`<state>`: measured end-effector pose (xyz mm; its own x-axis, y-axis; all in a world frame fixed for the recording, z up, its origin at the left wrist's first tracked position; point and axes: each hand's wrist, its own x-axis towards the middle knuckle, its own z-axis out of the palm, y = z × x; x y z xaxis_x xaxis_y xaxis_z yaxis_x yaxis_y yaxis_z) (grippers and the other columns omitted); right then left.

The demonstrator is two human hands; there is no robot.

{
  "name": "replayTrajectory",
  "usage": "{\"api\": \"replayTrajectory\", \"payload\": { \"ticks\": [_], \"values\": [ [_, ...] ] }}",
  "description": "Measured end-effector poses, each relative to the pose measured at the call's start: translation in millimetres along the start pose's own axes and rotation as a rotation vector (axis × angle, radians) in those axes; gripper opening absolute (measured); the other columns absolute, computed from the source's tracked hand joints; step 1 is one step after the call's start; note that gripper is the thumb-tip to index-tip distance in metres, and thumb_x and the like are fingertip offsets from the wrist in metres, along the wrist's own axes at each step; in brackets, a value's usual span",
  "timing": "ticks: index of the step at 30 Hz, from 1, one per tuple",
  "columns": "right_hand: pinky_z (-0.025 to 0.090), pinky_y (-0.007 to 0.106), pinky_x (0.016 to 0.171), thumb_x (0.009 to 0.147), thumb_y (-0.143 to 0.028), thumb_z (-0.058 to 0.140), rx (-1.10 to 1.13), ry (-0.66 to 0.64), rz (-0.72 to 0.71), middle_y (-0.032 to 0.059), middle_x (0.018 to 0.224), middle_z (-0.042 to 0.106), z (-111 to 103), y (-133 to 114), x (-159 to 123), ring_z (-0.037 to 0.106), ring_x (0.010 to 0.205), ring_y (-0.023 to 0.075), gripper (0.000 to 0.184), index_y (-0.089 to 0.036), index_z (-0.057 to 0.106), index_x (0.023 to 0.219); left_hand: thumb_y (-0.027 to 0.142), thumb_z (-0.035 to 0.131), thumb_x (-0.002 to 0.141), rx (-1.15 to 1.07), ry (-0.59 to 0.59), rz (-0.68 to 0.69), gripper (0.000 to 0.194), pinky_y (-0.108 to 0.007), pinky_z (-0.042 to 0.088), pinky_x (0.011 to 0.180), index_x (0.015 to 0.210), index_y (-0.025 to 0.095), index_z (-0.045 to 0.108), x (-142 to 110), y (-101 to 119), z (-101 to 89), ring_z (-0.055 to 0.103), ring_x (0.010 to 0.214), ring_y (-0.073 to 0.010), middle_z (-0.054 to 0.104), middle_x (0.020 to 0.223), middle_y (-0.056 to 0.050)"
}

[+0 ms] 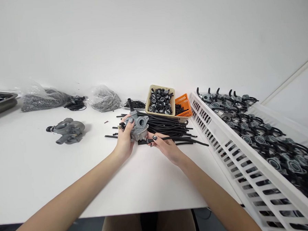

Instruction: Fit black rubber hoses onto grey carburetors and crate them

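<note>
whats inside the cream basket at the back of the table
The cream basket holds a heap of short black parts, many showing round grey ends. Only the top of the heap shows; the parts beneath and the basket's floor are covered.

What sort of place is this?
It looks like an assembly bench, perhaps in a workshop or factory. The white crate holds rows of similar metal units, many loose black hoses lie on the white table, and the left hand holds a metal part.
</note>
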<state>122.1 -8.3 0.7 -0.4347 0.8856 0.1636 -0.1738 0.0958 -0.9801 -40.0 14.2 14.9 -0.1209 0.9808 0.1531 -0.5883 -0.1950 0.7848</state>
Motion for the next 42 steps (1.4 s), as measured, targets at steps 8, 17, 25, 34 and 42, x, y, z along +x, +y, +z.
{"api": "replayTrajectory", "payload": {
  "ticks": [8, 17, 25, 34, 42],
  "values": [
    [0.046, 0.039, 0.095, 0.089, -0.048, 0.057, 0.040, 0.052, -0.045, 0.0044, 0.104, 0.070, -2, 5, 3, 0.060, 0.098, 0.0182, 0.028, -0.022, 0.067, 0.081, 0.050, 0.077, 0.066, 0.012, 0.019, -0.031, 0.050, -0.026, 0.055, 0.062, 0.102, 0.024, 0.055, -1, 1, 0.2, 0.064, 0.085, -0.0198, 0.065, 0.095, -0.001],
    [0.041, 0.041, 0.100, 0.082, -0.060, 0.059, -0.155, 0.021, -0.066, 0.0067, 0.103, 0.069, 7, -13, -1, 0.058, 0.111, 0.0238, 0.041, -0.022, 0.059, 0.068, 0.050, 0.073, 0.070, 0.050, 0.056, -0.049, 0.048, -0.030, 0.055, 0.058, 0.104, 0.024, 0.052, -3, 1, 1.5, 0.066, 0.074, -0.0204, 0.067, 0.091, -0.002],
    [0.041, 0.036, 0.096, 0.089, -0.048, 0.055, -0.174, 0.007, -0.207, 0.0060, 0.098, 0.066, 12, -1, 0, 0.059, 0.104, 0.0205, 0.033, -0.022, 0.053, 0.070, 0.042, 0.078, 0.069, 0.091, 0.080, 0.120, 0.047, -0.022, 0.052, 0.057, 0.106, 0.024, 0.054, -10, -4, 1.3, 0.062, 0.069, -0.0133, 0.063, 0.089, 0.000],
    [0.046, 0.034, 0.086, 0.085, -0.058, 0.055, -0.182, 0.012, -0.108, 0.0036, 0.083, 0.062, 3, 3, 6, 0.061, 0.096, 0.0203, 0.040, -0.022, 0.054, 0.068, 0.041, 0.078, 0.069, 0.077, 0.152, 0.063, 0.043, -0.022, 0.052, 0.055, 0.101, 0.024, 0.055, -16, -2, 6.9, 0.061, 0.067, -0.0133, 0.062, 0.089, 0.000],
    [0.045, 0.033, 0.085, 0.088, -0.056, 0.052, -0.241, 0.052, -0.165, 0.0029, 0.086, 0.063, 11, 10, 5, 0.060, 0.091, 0.0186, 0.038, -0.022, 0.051, 0.071, 0.042, 0.078, 0.070, 0.155, 0.116, 0.165, 0.047, -0.024, 0.051, 0.056, 0.107, 0.027, 0.051, -18, -2, 5.4, 0.062, 0.063, -0.0136, 0.062, 0.084, 0.003]
  ]
}}
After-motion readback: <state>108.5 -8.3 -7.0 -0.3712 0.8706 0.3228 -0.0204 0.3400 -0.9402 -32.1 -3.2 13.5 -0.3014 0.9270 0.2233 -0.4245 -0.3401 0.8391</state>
